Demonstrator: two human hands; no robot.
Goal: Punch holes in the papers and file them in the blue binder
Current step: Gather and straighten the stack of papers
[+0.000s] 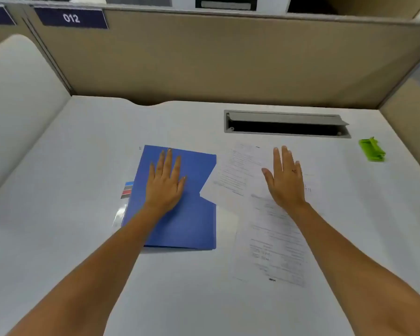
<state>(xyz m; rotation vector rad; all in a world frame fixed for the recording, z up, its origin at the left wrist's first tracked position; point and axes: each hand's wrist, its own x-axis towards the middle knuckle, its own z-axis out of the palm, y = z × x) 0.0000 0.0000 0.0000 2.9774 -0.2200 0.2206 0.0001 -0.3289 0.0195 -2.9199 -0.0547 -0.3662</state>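
The blue binder [192,221] lies closed and flat on the white desk, left of centre. My left hand [165,183] rests palm down on its cover, fingers apart, holding nothing. Right of the binder lie printed white papers [272,238], loosely overlapping, one sheet's corner over the binder's right edge. My right hand [285,178] lies flat on the upper sheets, fingers spread. A green hole punch [372,149] sits far to the right, apart from both hands.
A clear plastic sleeve with a blue, grey and red label [126,190] sticks out from under the binder's left side. A grey cable slot [286,123] is set into the white desk [83,154] behind the papers. Beige partition walls [204,64] enclose the back and right.
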